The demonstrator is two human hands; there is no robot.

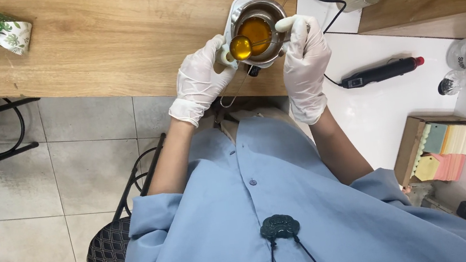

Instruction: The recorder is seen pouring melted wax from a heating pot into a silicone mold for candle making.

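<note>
We are ladling amber liquid: our right hand (304, 57) pinches the spoon (241, 47), brimful at the pot's (258, 30) nine o'clock; our left hand (201, 80) clasps the base. Next calls for level carrying.

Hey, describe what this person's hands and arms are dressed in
Both the left hand and the right hand wear thin, wrinkled white disposable gloves ending at the wrists. The forearms are bare; loose light blue shirt sleeves are pushed up near the elbows.
</note>
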